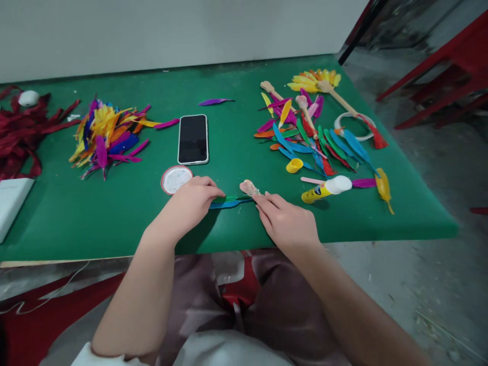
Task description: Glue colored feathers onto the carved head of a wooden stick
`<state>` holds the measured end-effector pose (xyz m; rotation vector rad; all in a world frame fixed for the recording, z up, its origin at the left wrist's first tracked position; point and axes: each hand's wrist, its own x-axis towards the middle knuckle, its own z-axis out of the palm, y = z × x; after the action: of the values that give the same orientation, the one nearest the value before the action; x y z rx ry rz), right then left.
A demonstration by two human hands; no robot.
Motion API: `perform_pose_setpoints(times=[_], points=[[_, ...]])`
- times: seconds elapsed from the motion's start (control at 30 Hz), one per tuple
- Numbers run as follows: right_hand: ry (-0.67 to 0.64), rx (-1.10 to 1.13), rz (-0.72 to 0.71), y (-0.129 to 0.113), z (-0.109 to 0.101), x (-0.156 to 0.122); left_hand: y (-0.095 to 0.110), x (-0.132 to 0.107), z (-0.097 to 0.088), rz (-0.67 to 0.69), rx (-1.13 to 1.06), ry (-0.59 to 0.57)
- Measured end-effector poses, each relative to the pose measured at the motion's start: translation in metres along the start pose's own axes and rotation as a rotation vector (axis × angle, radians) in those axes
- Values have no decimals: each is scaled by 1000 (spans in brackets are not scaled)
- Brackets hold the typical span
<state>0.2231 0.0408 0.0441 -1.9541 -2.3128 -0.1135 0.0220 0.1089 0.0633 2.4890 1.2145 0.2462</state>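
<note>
My left hand (194, 203) is closed at the fingertips on a green feather (233, 197), which stretches toward my right hand. Just below it on the table lies a blue feather (224, 205), partly under the left fingers. My right hand (287, 221) has its fingers together around a small wooden stick (249, 187), whose wide pale head pokes out and looks smeared with something whitish. The stick's handle is hidden by the hand. Behind the left wrist sits a round white lid (176, 179) with a red rim. A glue bottle (318, 193) with a white cap lies right of my right hand.
Beyond my hands lies a phone (193, 140). A pile of coloured feathers (110, 134) and dark red ribbons (19, 132) are at left. Loose feathers (293, 145), a yellow cap (294, 165), a yellow feather fan (312, 81) and a tape roll (343, 119) are at right.
</note>
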Motion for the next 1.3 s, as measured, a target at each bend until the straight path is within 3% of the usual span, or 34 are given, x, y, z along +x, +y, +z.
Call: perform_pose_setpoints(times=[0.4, 0.6, 0.77, 1.03, 1.3], points=[[72, -15, -32, 1, 4, -2, 0, 2, 2, -20, -4, -15], [190, -47, -60, 3, 12, -4, -1, 2, 3, -23, -22, -28], [157, -64, -97, 4, 8, -5, -1, 3, 4, -25, -4, -26], [240, -86, -171, 6, 7, -5, -2, 3, 5, -22, -7, -25], [175, -66, -141, 5, 6, -4, 1, 3, 3, -34, -9, -24]])
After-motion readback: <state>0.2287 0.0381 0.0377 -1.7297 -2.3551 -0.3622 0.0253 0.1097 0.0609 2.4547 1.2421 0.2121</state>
